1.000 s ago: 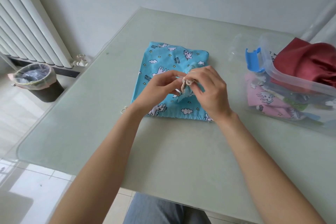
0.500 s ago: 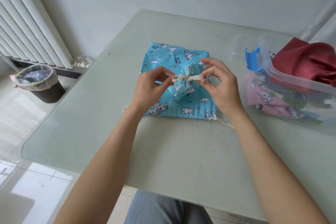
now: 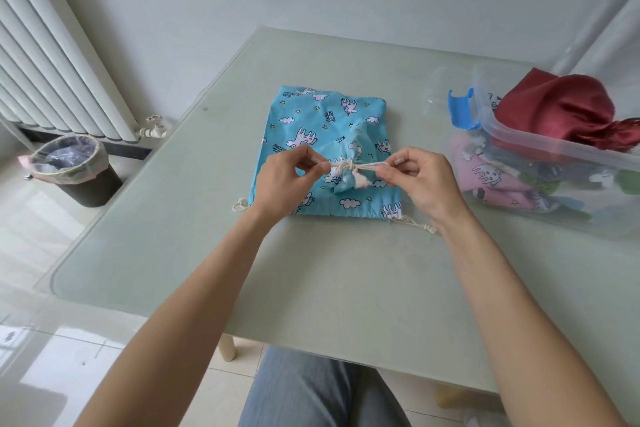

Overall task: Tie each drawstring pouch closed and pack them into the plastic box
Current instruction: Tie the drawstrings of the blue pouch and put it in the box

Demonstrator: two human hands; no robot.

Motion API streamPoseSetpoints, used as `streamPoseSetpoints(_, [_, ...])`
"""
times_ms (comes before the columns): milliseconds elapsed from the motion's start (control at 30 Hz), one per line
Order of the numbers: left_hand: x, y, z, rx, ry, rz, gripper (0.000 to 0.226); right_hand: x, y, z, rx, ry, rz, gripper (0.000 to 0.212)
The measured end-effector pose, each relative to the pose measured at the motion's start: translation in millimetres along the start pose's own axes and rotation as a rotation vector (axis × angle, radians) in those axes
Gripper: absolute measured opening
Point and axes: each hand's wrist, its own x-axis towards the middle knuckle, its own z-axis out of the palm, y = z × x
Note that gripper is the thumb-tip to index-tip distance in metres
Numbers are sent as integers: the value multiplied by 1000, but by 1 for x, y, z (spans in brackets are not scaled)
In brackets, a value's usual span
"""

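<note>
A small blue unicorn-print pouch (image 3: pixel 349 170) is bunched at its neck, with a white drawstring (image 3: pixel 349 166) knotted round it. It is held just above a larger flat blue pouch (image 3: pixel 311 125) of the same print on the glass table (image 3: pixel 329 270). My left hand (image 3: pixel 287 180) pinches the left cord end; my right hand (image 3: pixel 422 184) pinches the right end. The cord is stretched straight between them. The clear plastic box (image 3: pixel 554 146) stands at the right, holding a dark red pouch (image 3: pixel 561 111).
Pink and other printed pouches (image 3: pixel 491 180) show through the box's clear lid under it, with a blue clip (image 3: pixel 462 107) at its left end. A bin (image 3: pixel 69 166) and a radiator (image 3: pixel 52 62) stand left of the table. The table's front edge is near my lap.
My hands have moved apart, drawing the cord ends outward to left and right. The knot has pulled tight round the small pouch's neck.
</note>
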Motion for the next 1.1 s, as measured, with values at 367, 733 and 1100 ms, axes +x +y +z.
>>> streamPoseSetpoints(367, [2,13,-8,3,-175,75,30,-12,-5,-29,-111,-135,44,29])
streamPoseSetpoints(733, [74,2,18,512,-330,-55,68,-1,-5,8,-703,-197,-48,62])
streamPoseSetpoints(1100, [62,43,2,87,-73,28,31,7,-36,-25,-455,-1,-208,51])
